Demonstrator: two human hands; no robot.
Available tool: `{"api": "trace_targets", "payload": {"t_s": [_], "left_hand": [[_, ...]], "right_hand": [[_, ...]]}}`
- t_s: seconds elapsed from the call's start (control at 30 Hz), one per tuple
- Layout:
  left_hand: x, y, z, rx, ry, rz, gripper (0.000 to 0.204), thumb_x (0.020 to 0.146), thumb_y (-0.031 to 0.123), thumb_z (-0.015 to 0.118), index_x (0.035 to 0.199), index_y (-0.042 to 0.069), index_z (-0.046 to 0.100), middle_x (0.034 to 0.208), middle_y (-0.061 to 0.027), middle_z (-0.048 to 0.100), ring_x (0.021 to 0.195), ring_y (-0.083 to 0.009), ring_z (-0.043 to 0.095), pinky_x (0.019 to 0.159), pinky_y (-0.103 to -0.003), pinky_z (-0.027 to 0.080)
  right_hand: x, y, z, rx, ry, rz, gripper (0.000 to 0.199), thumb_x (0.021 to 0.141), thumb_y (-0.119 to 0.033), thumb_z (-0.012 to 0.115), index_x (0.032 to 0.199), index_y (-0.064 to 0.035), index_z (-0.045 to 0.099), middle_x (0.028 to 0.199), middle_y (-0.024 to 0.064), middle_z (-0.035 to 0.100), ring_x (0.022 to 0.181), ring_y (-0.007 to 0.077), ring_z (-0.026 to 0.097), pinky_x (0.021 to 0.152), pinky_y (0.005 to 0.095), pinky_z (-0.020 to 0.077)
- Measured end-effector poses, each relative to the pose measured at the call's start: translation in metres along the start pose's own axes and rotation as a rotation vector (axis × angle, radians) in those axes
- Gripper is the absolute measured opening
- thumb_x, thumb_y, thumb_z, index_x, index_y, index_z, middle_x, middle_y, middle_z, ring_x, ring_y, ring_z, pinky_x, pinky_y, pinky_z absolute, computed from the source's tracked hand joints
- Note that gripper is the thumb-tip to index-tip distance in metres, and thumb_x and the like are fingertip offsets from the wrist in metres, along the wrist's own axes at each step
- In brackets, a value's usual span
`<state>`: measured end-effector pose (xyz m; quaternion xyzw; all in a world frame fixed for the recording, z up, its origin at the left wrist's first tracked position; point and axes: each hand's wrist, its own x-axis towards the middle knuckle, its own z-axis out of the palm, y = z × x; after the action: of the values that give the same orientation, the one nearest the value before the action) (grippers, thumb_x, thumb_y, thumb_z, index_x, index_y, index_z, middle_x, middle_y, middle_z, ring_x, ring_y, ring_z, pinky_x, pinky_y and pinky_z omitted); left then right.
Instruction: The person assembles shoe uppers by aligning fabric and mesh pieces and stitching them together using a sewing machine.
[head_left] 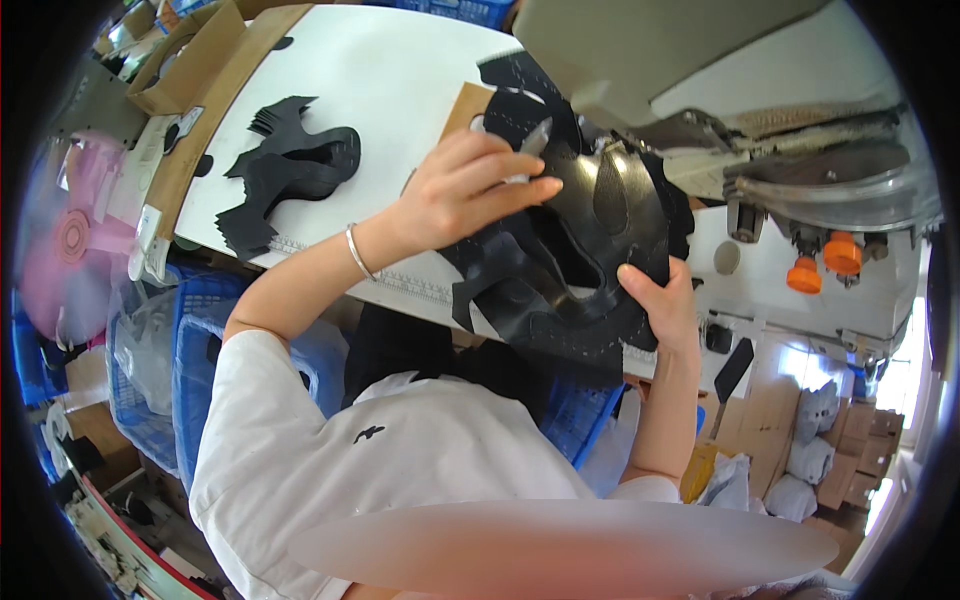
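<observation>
My left hand (462, 190), with a bracelet at its wrist, is closed in a pinch around a pale grey pen-like tool (537, 138). It hovers at the upper left part of a glossy black shoe upper (628, 240), which has curved cut-outs and pale stitch-like marks along its edges. My right hand (662, 300) grips the upper's lower right edge, thumb on top and fingers hidden beneath. Other black pieces (515, 115) lie against it at the top. A stack of similar black shoe uppers (295, 165) rests on the white table (400, 50) to the left.
A sewing machine (800, 180) with orange knobs stands at the right, close to the upper. A ruler strip (410, 284) runs along the table's near edge. Blue baskets (190, 340) and a pink fan (75, 235) are at the left. A cardboard box (180, 65) sits far left.
</observation>
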<state>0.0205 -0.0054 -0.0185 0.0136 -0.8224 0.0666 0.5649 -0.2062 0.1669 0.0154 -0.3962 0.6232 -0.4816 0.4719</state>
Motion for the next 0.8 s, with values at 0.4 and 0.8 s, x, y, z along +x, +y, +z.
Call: {"api": "trace_targets", "payload": {"t_s": [0.4, 0.8], "left_hand": [[0.005, 0.01, 0.004, 0.096, 0.037, 0.14, 0.022, 0.067, 0.003, 0.078, 0.088, 0.002, 0.072, 0.093, -0.0058, 0.06, 0.081, -0.0218, 0.062, 0.063, -0.029, 0.054], [0.024, 0.027, -0.001, 0.168, -0.275, 0.134, 0.031, 0.07, 0.007, 0.067, 0.1, -0.003, 0.07, 0.107, -0.0153, 0.066, 0.107, -0.0278, 0.063, 0.095, -0.037, 0.054]], "right_hand": [[0.003, -0.001, -0.007, -0.006, -0.038, 0.034, 0.018, 0.081, -0.011, 0.073, 0.093, 0.0005, 0.066, 0.087, 0.0027, 0.068, 0.074, 0.0072, 0.061, 0.066, 0.0229, 0.0515], [0.065, -0.023, -0.014, -0.169, -0.008, -0.055, 0.037, 0.086, -0.02, 0.072, 0.115, 0.0018, 0.066, 0.107, 0.006, 0.069, 0.097, 0.0118, 0.06, 0.088, 0.0267, 0.0453]]}}
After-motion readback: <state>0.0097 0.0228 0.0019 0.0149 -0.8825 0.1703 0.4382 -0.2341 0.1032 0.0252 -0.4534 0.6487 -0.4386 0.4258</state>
